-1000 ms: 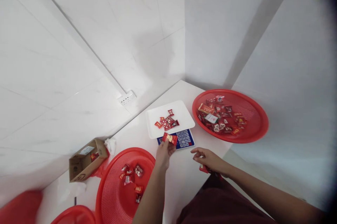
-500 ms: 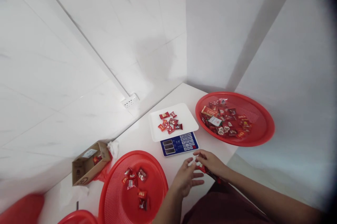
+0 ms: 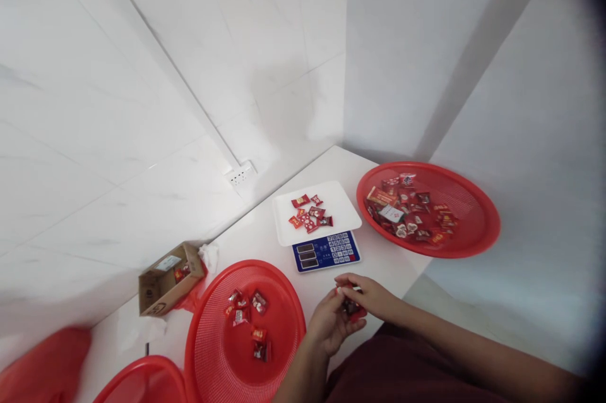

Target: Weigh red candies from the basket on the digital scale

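My left hand (image 3: 328, 325) and my right hand (image 3: 368, 295) meet near the table's front edge, both closed around a small bunch of red candy packets (image 3: 351, 307). Just beyond them stands a scale with a blue keypad (image 3: 326, 251) and a white pan (image 3: 331, 201) carrying several red wrapped candies (image 3: 309, 214). To the right of the scale a large red mesh basket (image 3: 478, 220) holds many wrapped candies (image 3: 411, 210). Left of my hands another red basket (image 3: 213, 352) holds several candies (image 3: 249, 316).
An open cardboard box (image 3: 165, 280) with red items lies at the left by crumpled white tissue (image 3: 210, 254). More red baskets (image 3: 142, 383) sit at the bottom left. A wall socket (image 3: 240, 174) is behind the table. White walls enclose the corner.
My left hand set a red packet on the scale pan, then drew back to the table edge and joined my right hand on the packets there.
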Demonstrator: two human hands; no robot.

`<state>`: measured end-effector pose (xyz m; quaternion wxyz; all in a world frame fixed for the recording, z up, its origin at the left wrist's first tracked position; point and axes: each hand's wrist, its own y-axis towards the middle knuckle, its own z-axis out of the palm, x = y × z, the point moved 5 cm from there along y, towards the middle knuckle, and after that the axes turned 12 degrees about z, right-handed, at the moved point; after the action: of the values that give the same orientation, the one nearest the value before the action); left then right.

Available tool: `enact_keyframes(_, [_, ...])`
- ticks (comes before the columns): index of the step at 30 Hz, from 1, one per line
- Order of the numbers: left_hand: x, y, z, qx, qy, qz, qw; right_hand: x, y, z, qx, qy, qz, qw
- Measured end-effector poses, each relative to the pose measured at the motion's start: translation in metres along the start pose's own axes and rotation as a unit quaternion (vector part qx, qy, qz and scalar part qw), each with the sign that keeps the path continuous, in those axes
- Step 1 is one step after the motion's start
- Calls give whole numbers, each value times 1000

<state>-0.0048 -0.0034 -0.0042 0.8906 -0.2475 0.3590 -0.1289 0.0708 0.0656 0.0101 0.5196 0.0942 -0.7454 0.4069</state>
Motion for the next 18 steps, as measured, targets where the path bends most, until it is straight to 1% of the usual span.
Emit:
enact_keyframes(4, [5,-7,-13,-20,26,-3,999,-8,-5,6,20,-41,-24,999])
enact_keyframes(7, [9,-11,-19,-32,47,3,998,-11,-9,8,10,-61,-35,998])
enact_keyframes(9, [11,-13,-22,-40,60,8,997,-12,-12,9,6,-59,-27,998])
enact_keyframes(15, [8,-20,-20,-23,116,15,993,-17,-16,10,35,-23,2,999])
enact_keyframes(18, [4,-22,-18,-18,143,25,989,-17,-15,10,34,-19,2,999])
